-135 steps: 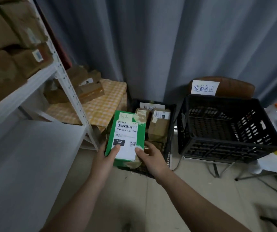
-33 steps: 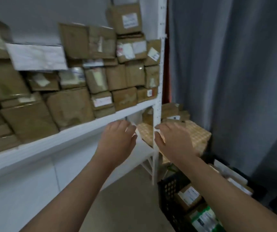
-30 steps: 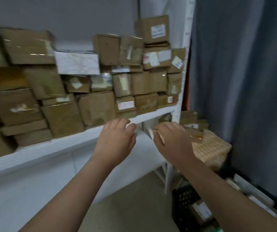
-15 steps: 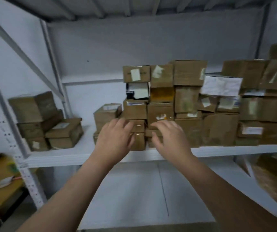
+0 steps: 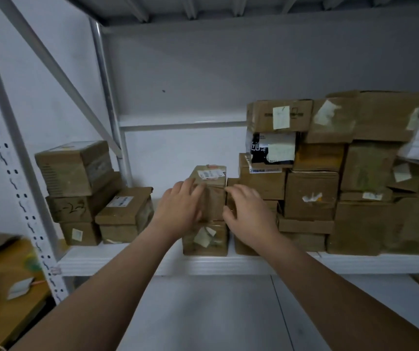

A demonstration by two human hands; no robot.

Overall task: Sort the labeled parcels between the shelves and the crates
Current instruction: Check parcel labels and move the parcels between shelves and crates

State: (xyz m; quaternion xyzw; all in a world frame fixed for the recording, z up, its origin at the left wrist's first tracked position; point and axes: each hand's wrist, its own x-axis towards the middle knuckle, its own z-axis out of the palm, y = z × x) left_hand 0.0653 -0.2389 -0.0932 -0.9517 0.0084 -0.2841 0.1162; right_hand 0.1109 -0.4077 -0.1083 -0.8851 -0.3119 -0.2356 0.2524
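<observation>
- On the white shelf [image 5: 228, 265], at its middle, a small brown parcel [image 5: 213, 198] stands on top of a second taped parcel [image 5: 204, 238]. A white label lies on the small parcel's top face.
- Left hand [image 5: 179, 210]: fingers fairly straight, laid against the small parcel's left front side, in contact.
- Right hand [image 5: 250, 215]: fingers bent at the small parcel's right edge. Blur prevents confirming whether they clasp it.
- Right of the hands: cardboard boxes [image 5: 309, 193] stacked several high, packed tight, many labelled.
- Left of the hands: a lower stack of boxes [image 5: 76, 173], well apart from the small parcel.
- Far left, lower: a wooden table [image 5: 5, 287] beside the perforated upright [image 5: 13, 178].
</observation>
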